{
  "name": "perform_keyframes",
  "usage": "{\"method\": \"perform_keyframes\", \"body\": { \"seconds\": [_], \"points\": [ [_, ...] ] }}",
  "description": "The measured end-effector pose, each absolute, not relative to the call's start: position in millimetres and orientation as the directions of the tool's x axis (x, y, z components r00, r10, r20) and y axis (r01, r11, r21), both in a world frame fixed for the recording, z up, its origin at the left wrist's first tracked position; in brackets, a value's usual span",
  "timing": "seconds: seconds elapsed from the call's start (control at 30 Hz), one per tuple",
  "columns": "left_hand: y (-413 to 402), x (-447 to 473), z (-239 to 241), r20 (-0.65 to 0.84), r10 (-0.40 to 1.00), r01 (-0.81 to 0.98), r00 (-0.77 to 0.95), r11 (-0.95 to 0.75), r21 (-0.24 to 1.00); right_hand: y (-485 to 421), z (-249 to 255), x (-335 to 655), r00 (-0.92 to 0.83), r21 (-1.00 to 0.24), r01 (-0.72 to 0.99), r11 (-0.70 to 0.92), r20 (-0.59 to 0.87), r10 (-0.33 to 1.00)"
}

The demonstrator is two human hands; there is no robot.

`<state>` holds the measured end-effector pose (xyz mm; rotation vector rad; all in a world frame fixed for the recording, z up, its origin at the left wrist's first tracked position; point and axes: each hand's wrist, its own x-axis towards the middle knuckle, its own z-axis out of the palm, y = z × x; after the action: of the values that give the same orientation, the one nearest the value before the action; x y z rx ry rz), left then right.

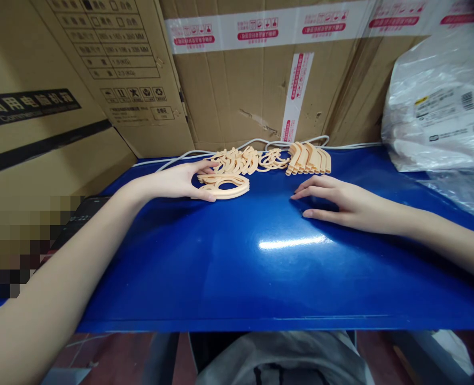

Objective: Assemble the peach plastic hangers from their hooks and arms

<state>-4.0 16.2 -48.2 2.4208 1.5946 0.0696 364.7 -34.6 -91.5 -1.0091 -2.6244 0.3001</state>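
Note:
My left hand (pixel 188 179) is at the left end of a stack of flat cream-coloured curved pieces (pixel 237 190). Its thumb lies along the near side and the fingers bend over the far side, closed about the stack's end. Resting on the blue table, my right hand (pixel 336 200) has its fingers spread and holds nothing. Behind the stack is a row of cream wavy pieces (pixel 237 160), with thin curled pieces (pixel 274 159) beside it. Just beyond my right fingertips stand bent, tube-like cream pieces (pixel 309 159) packed side by side.
Cardboard boxes (pixel 237 96) wall the back and left of the blue table (pixel 220 267). A white cable (pixel 176 159) runs along the back edge. A clear plastic bag with a label (pixel 441 107) sits at the right. A dark device (pixel 80 219) lies behind my left forearm.

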Motion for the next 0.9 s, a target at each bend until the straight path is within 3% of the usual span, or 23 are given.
{"method": "perform_keyframes", "body": {
  "seconds": [0.6,0.9],
  "points": [
    [17.1,-2.4,-50.3,-0.09,0.91,0.896,0.404,-0.375,0.239,-35.0,-91.2,364.7,-0.698,-0.302,0.617,0.727,0.216,0.682],
    [17.0,-2.5,-50.4,-0.101,0.9,0.896,0.425,-0.402,0.187,-34.3,-91.4,364.8,-0.702,-0.299,0.614,0.731,0.217,0.679]
  ]
}}
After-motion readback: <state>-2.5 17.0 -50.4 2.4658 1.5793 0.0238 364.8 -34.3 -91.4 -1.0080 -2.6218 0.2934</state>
